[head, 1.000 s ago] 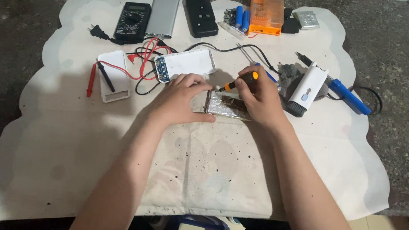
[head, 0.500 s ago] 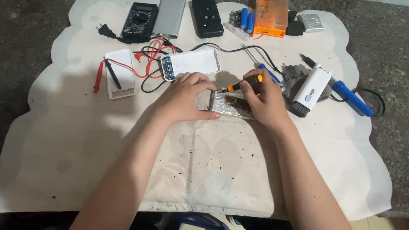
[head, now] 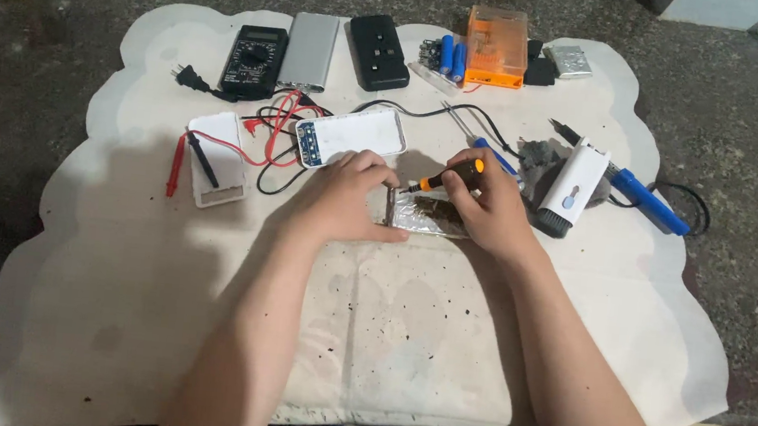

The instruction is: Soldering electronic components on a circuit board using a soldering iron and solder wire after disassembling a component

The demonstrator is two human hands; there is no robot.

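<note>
We press our left hand [head: 343, 202], fingers curled and flat, on the silvery device [head: 423, 215] at the mat's [head: 110, 308] centre, while our right hand [head: 490, 210] pinches an orange-and-black screwdriver [head: 449, 175], its tip angled toward nine o'clock, close to our left fingertips. If the tip slips, we judge it could jab those fingers or gouge the device. The white case [head: 354, 136] at twelve o'clock and the red leads [head: 282, 116] at eleven lie near enough to be knocked.
</note>
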